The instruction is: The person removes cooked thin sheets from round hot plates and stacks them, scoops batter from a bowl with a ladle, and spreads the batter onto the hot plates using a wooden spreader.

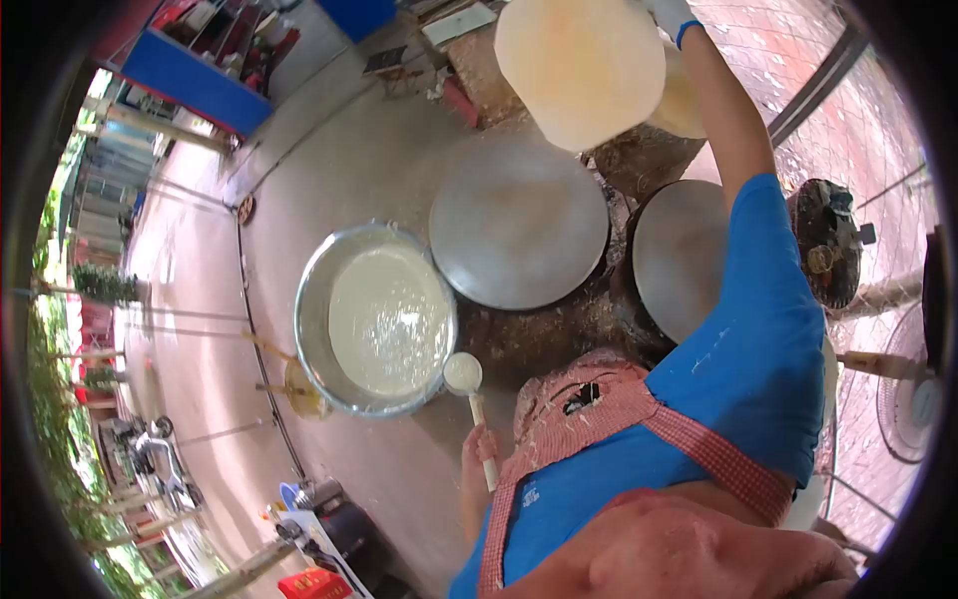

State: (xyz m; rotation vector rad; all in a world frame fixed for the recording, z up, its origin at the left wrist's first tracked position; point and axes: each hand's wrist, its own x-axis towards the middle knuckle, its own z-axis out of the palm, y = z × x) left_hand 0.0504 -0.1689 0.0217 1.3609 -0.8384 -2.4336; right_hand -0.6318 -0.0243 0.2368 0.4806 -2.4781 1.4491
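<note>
Left hand [479,446] clamped round ladle [477,407]. Ladle just beside basin [316,344] (contact unclear), bowl end nearest it, long axis running away from it. Right hand [671,13], well apart from basin, at pale round sheet [581,72]; can't tell its grip.

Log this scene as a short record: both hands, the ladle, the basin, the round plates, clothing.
Left hand: closed around the handle of the ladle
Right hand: at the edge of a pale round sheet; partly cut off, grip unclear
Ladle: pale contents in its cup, beside the basin's rim
Basin: metal, holding pale liquid
Round plates: one beside the basin, another farther right
Clothing: blue shirt, red-checked apron
</note>
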